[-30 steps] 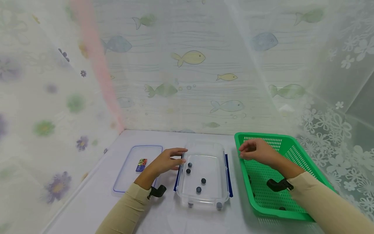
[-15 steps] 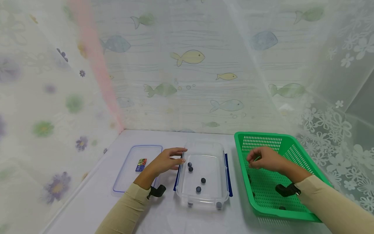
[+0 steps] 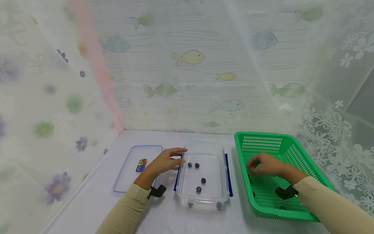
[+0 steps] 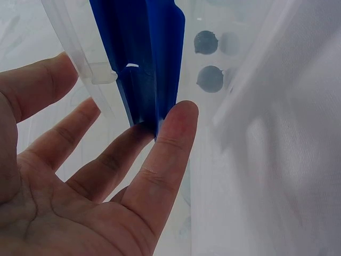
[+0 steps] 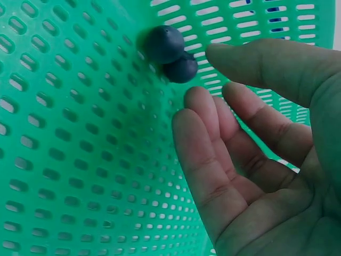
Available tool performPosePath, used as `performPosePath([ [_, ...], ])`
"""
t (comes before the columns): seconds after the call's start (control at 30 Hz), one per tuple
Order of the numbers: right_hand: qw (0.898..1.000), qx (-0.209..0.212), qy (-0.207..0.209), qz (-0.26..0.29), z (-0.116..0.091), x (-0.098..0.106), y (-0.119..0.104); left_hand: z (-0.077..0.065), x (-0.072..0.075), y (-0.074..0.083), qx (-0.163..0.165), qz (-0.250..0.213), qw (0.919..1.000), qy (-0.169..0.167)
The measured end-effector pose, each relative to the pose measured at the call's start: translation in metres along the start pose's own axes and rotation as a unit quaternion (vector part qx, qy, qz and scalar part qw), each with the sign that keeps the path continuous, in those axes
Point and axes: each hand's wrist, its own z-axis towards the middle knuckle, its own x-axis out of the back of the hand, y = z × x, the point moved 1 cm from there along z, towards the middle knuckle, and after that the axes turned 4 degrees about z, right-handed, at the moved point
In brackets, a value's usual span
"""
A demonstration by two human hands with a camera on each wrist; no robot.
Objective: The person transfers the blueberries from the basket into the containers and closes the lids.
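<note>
Sleeves (image 3: 117, 214), two: beige, a black wrist mount (image 3: 157, 191) at each cuff.

Basket (image 3: 267, 200), one: green, perforated, on the right of the table (image 3: 233, 222). Holds berries (image 5: 165, 44): one near the front wall, others along the left wall, two of these touching.

Box (image 3: 214, 167), one: clear, uncovered, mid-table. Four berries on its floor, two at the back side by side; two further dark round shapes seen through the near wall. A blue clip (image 4: 141, 58) hangs at each long side.

Right hand (image 3: 267, 165): inside the basket by its left wall, fingers half bent, thumb apart from them, nothing held; the touching pair lies just beyond the fingertips.

Left hand (image 3: 167, 160): at the box's left side, fingers spread, touching the clip there without grasping.

Lid (image 3: 127, 177), one: clear, blue-edged, flat left of the box; bears a coloured sticker (image 3: 141, 165).

Curtain (image 3: 187, 94): pale, fish-printed, behind the table.
</note>
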Motion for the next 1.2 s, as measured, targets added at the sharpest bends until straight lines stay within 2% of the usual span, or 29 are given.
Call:
performPosePath([
  [0.27, 0.999, -0.02, -0.025, -0.006, 0.001, -0.005, 0.004, 0.001, 0.0, 0.0, -0.002, 0.003, 1.0, -0.001],
  [0.5, 0.999, -0.01, -0.041, -0.014, 0.002, -0.009, 0.005, 0.001, 0.0, -0.001, -0.003, 0.006, 1.0, -0.001],
  [0.73, 0.999, -0.018, -0.039, -0.019, 0.001, -0.009, 0.002, 0.0, 0.0, 0.0, -0.003, 0.003, 1.0, -0.002],
  [1.2, 0.999, -0.004, -0.036, -0.005, 0.001, -0.01, 0.003, 0.0, 0.0, 0.0, -0.004, 0.004, 1.0, -0.001],
])
